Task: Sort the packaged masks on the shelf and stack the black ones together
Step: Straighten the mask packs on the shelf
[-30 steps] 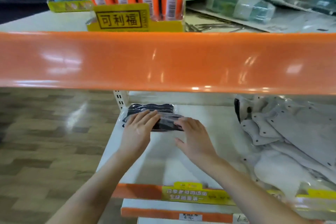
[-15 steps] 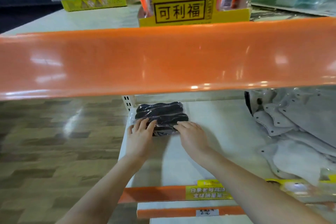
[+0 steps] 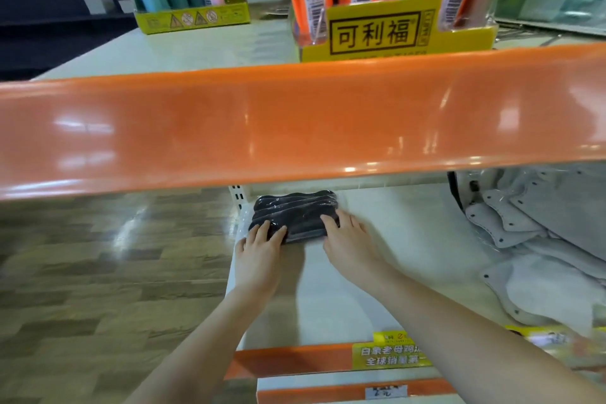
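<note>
Now | hands [image 3: 305, 249] on black masks [image 3: 295, 215] | box [image 3: 377, 33] reads 可利福

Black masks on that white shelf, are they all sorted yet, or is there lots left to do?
Partly done, it seems. A stack of black mask packs sits at the shelf's back left corner. In hand: the left hand and right hand rest on its front edge with straight fingers, squaring it. Left: the jumbled pile of pale mask packs on the right; something dark shows at its back edge, unclear what.

black stack [image 3: 295, 216] pushed back — squared, tidier
</note>
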Tool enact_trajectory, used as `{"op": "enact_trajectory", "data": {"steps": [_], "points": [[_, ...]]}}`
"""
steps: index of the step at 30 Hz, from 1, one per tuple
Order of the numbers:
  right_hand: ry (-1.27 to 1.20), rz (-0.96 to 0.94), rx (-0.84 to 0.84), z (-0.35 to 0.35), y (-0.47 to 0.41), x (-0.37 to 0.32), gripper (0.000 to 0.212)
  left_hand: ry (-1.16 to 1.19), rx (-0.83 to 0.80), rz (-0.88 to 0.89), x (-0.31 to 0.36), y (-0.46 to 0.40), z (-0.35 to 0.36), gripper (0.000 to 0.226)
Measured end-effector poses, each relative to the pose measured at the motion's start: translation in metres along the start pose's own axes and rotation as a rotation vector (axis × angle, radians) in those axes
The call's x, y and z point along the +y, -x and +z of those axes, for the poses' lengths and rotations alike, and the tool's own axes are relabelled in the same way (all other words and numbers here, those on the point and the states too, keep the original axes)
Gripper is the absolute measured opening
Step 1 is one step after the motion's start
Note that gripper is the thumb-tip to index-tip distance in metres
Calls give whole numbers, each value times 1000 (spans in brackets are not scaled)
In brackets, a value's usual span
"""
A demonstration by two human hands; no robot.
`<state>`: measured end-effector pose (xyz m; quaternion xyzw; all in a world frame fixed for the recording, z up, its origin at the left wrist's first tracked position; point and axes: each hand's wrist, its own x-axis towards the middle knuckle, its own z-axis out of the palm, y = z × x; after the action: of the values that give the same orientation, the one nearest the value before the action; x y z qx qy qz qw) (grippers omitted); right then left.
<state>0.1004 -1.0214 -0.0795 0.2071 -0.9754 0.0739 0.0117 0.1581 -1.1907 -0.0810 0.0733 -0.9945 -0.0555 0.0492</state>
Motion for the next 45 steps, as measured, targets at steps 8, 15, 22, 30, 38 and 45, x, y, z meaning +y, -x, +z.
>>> {"op": "enact_trajectory", "data": {"steps": [8, 15, 22, 30, 38, 45], "points": [[47, 8, 205, 10, 16, 2, 24, 46, 10, 3, -2, 2, 1, 56], [-162, -83, 118, -14, 12, -6, 65, 62, -13, 17, 11, -1, 4, 54], [-69, -63, -57, -1, 14, -2, 59, 58, -84, -27, 25, -6, -8, 36], [-44, -98, -37, 0, 18, 4, 58, 53, -52, 53, 63, 1, -7, 44], [-257, -66, 99, -27, 59, 75, 51, 156, 62, 153, 127, 13, -12, 29], [-241, 51, 185, -46, 107, 175, 59, 258, 9, 151, 240, 18, -7, 39]]}}
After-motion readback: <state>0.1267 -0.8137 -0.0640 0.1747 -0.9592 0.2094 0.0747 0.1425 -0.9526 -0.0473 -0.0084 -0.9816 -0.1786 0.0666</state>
